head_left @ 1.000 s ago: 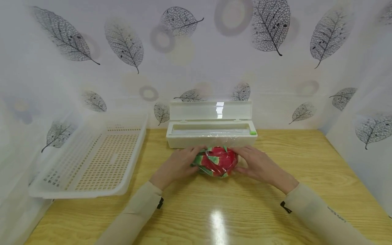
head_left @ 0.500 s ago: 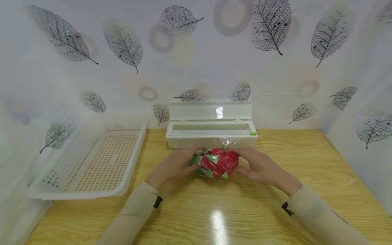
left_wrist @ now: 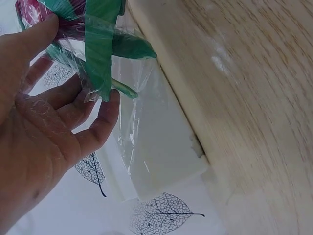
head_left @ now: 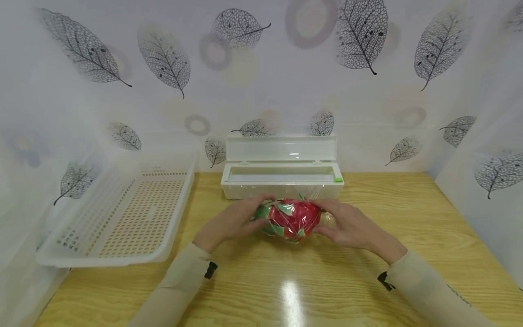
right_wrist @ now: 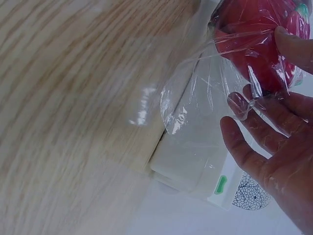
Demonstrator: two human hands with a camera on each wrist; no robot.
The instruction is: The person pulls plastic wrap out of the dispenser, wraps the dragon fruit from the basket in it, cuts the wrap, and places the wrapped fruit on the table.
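Observation:
A red dragon fruit point(head_left: 296, 218) with green scales sits between both hands, wrapped in clear cling film point(right_wrist: 188, 93). My left hand point(head_left: 237, 220) grips its left end, thumb in front and fingers behind. On the other end, my right hand point(head_left: 351, 225) holds the fruit with thumb and fingers, and loose film hangs beside those fingers in the right wrist view. In the left wrist view, a stretch of film runs from the fruit across the front of a white cling film dispenser box point(head_left: 282, 190). The box stands just behind the fruit with its lid point(head_left: 261, 149) raised.
A white plastic basket point(head_left: 173, 227) with a perforated bottom stands at the left. A small green slider point(head_left: 337, 180) sits at the box's right end. The wooden table point(head_left: 245, 281) meets a leaf-patterned cloth point(head_left: 261, 91) behind and at both sides.
The fruit has turned and shifted slightly toward me and to the right. My right hand has drawn slightly back, and my left thumb has come round onto the fruit's front.

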